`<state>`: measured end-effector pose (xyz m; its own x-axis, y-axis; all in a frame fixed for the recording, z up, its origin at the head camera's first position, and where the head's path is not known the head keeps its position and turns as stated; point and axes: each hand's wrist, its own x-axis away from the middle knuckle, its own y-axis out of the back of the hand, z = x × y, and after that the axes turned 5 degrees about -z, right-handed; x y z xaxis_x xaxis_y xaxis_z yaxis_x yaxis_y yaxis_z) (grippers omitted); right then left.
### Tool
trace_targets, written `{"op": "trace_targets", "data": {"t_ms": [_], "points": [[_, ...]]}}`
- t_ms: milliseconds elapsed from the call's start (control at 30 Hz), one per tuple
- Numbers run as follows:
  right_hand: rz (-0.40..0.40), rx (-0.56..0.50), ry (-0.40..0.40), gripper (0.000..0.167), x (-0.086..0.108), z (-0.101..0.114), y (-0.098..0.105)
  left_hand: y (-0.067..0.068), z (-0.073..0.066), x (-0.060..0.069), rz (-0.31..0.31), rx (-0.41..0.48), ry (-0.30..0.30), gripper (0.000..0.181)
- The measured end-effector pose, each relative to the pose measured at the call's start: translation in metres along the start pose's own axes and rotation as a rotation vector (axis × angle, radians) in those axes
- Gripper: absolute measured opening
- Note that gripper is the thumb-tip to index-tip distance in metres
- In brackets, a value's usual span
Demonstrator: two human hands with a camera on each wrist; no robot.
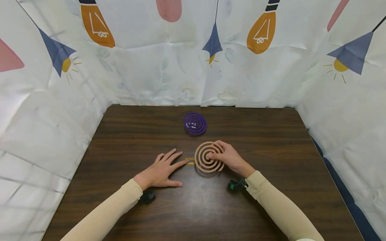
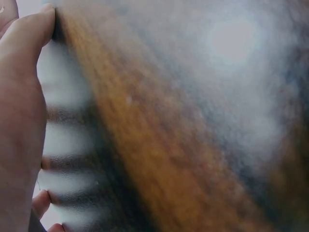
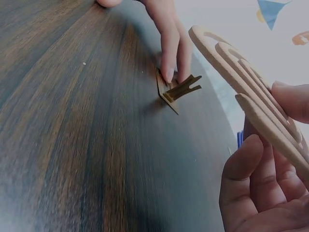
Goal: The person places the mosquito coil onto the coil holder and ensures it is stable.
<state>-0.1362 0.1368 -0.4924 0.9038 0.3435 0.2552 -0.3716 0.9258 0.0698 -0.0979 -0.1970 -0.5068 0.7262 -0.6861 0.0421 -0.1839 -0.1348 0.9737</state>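
Observation:
My right hand pinches a tan mosquito coil between thumb and fingers, thumb near its centre. In the right wrist view the coil is tilted and clear of the table. A small gold metal coil stand lies on the table, partly under the coil from above. Its forked prong sticks up from the flat base in the right wrist view. My left hand is spread low over the table, fingers straight, with the index fingertip on the stand. The left wrist view is mostly blurred tabletop with the thumb.
A purple mosquito coil lies farther back, with a silvery metal piece visible through its gaps. The dark wood table meets a white printed cloth at its back and sides.

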Motion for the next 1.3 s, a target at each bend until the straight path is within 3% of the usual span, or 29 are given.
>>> {"op": "trace_targets", "data": {"t_ms": [1300], "points": [[0.025,0.037,-0.019,0.047,-0.027,0.002,-0.035,-0.001,0.0,-0.001,0.03,0.005,0.024,0.091]]}}
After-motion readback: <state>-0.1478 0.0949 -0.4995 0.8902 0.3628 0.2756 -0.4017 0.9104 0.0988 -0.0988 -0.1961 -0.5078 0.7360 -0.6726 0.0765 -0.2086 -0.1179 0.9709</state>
